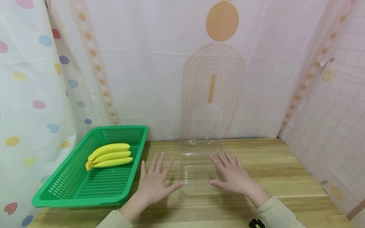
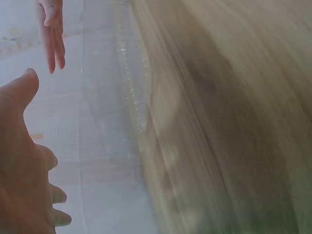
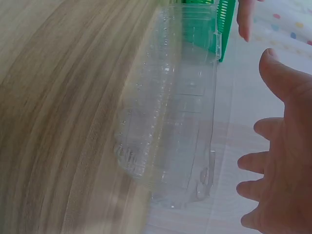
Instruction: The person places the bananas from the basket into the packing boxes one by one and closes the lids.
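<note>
Patterned curtains (image 1: 148,79) hang behind a wood-grain tabletop (image 1: 285,177). On it stands a green basket (image 1: 102,186), with a clear plastic container (image 1: 198,179) to its right; a bunch of yellow bananas (image 1: 112,155) lies inside the basket. The left hand (image 1: 155,186) is between basket and container, the right hand (image 1: 233,175) at the container's side farther from the basket; each grip is apart, fingers spread.

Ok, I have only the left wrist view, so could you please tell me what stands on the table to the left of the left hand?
Observer: A green basket stands to the left of the left hand.
Operator: Thank you, and is there anything in it?
Observer: Yes, a bunch of three yellow bananas.
Operator: And how does the right hand look, please?
Observer: In the head view, it is spread wide.
</note>
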The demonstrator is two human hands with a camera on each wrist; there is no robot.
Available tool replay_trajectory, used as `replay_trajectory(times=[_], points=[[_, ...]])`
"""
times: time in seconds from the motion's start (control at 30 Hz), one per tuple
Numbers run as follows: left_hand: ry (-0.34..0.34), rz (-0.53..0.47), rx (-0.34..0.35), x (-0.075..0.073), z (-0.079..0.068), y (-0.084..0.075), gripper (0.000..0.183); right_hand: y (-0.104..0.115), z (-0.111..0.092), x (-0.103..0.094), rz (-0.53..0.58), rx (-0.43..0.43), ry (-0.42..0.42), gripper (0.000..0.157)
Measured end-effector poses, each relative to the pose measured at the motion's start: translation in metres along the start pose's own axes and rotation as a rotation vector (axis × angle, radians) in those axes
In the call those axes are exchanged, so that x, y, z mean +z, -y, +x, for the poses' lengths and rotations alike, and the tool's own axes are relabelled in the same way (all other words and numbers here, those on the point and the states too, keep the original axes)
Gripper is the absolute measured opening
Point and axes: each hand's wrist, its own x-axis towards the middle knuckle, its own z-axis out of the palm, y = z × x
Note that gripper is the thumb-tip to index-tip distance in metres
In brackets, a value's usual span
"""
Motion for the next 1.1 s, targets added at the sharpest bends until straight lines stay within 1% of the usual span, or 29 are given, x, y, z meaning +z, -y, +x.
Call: replay_trajectory(times=[0.13, 0.3, 0.43, 0.53, 0.63, 0.83, 1.1], points=[[-0.012, -0.003, 0.006, -0.004, -0.002, -0.003, 0.094, -0.001, -0.003, -0.002, 0.022, -0.005, -0.013, 0.087], [-0.061, -0.003, 0.029, -0.01, -0.006, -0.005, 0.092, -0.002, -0.005, -0.006, 0.038, -0.021, -0.055, 0.086], [-0.095, -0.001, 0.048, -0.013, -0.008, -0.003, 0.092, -0.006, -0.005, -0.008, 0.055, -0.022, -0.094, 0.084], [-0.11, 0.009, 0.051, -0.014, -0.009, -0.001, 0.093, -0.01, -0.005, -0.007, 0.063, -0.019, -0.122, 0.083], [-0.141, 0.026, 0.056, -0.015, -0.009, 0.002, 0.094, -0.014, -0.006, -0.007, 0.083, -0.016, -0.152, 0.083], [-0.225, 0.043, 0.095, -0.018, -0.01, 0.01, 0.09, -0.018, -0.007, -0.004, 0.174, 0.016, -0.192, 0.08], [-0.287, 0.048, 0.136, -0.026, -0.012, 0.02, 0.088, -0.026, -0.009, 0.001, 0.318, 0.046, -0.272, 0.072]])
